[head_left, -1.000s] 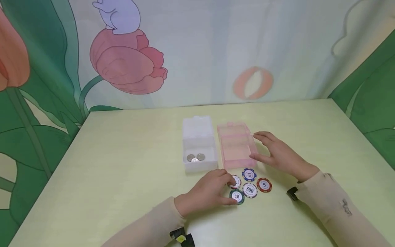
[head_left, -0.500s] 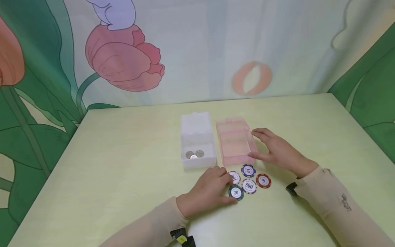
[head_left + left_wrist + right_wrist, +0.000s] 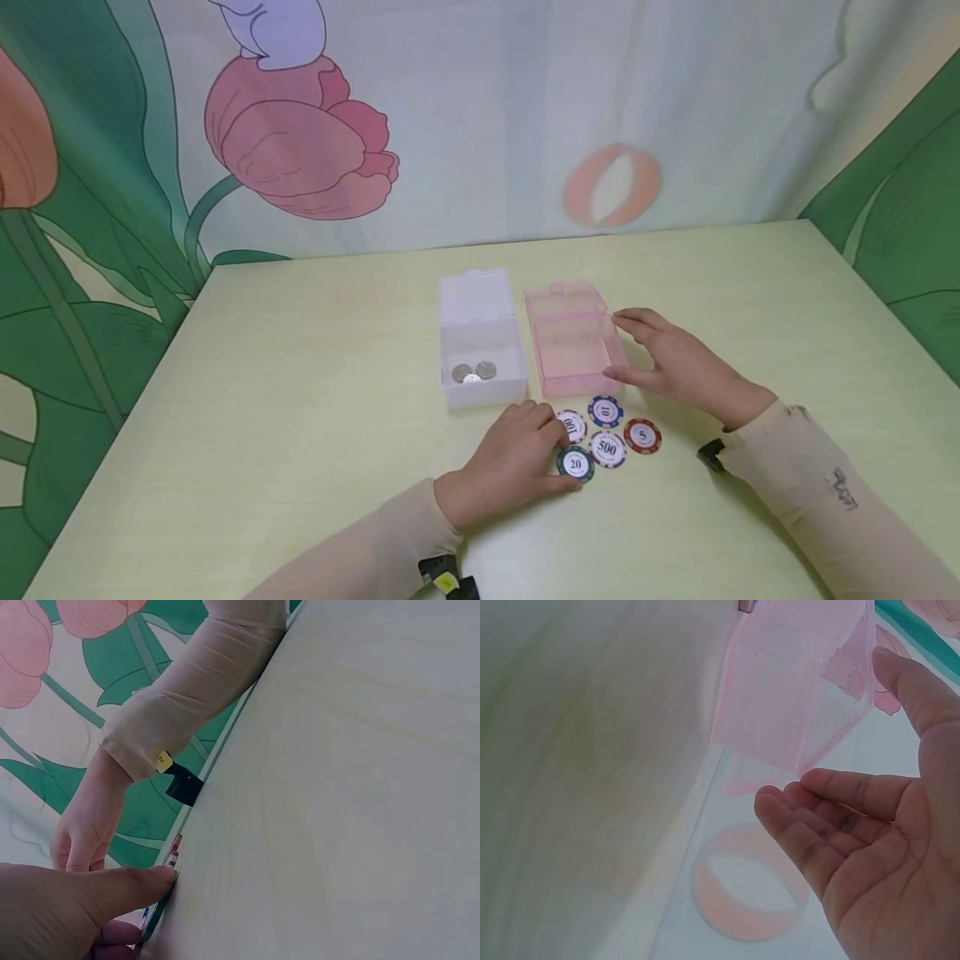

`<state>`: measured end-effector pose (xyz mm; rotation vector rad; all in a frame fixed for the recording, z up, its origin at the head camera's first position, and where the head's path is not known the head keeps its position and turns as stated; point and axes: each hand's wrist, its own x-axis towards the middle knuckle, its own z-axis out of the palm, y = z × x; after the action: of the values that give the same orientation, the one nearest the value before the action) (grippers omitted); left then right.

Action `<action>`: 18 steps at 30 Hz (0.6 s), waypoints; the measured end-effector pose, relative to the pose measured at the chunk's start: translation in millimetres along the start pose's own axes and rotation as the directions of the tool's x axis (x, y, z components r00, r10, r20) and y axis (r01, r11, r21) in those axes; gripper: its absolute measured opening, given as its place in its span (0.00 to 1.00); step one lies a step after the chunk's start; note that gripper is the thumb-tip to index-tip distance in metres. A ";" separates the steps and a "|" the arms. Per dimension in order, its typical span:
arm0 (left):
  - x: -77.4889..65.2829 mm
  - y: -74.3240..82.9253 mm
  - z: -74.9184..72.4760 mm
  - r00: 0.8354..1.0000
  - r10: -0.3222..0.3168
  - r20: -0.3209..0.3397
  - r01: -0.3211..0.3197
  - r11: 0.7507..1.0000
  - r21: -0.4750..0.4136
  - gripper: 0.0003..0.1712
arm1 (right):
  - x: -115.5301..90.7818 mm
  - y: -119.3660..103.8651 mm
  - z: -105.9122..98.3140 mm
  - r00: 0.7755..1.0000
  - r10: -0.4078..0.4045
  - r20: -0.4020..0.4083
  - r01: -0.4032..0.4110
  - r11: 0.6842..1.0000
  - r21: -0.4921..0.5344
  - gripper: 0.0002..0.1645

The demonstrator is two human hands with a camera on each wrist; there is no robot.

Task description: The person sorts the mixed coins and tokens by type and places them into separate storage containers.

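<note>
My left hand (image 3: 510,462) lies at the left of a group of poker chips, its thumb at the near edge of the green 20 chip (image 3: 576,465) and its fingers at the chip's far edge. Beside that chip lie a 100 chip (image 3: 574,425), a 500 chip (image 3: 607,449), a blue 10 chip (image 3: 605,412) and a red 5 chip (image 3: 642,436). My right hand (image 3: 686,367) rests its fingertips along the right side of an open pink plastic box (image 3: 558,388). In the right wrist view, its fingers are spread and relaxed beside the pink wall (image 3: 769,682).
Left of the pink box stands a white translucent box (image 3: 483,395), lid back, with several silver coins (image 3: 486,370) inside. Both boxes and the chips are on a pale yellow-green table (image 3: 315,375). A printed curtain (image 3: 465,125) hangs behind the table's far edge.
The head view has tilted slightly, shifting the scene up. My left fingers have drawn back from on top of the 100 chip, showing more of its face. The right hand stays at the pink box.
</note>
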<state>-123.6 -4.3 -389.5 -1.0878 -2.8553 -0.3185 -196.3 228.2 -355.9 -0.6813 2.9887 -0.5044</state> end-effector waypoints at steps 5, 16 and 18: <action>0.2 -0.1 2.2 1.000 0.011 -0.021 -0.011 1.000 0.000 0.24 | -0.4 0.6 -0.2 1.000 0.001 0.003 -0.001 1.000 0.004 0.48; 1.7 1.2 0.3 0.999 -0.024 0.049 0.026 0.999 -0.034 0.24 | -0.9 1.6 0.7 1.000 -0.010 -0.007 0.010 1.000 -0.003 0.47; 1.7 0.8 -1.3 0.998 -0.029 0.047 0.031 0.998 -0.047 0.25 | -0.7 1.5 0.7 1.000 -0.012 -0.006 0.012 1.000 -0.004 0.47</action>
<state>-124.3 -2.9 -387.9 -1.0746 -2.9214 -0.3697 -196.2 229.7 -357.0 -0.6995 2.9940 -0.5021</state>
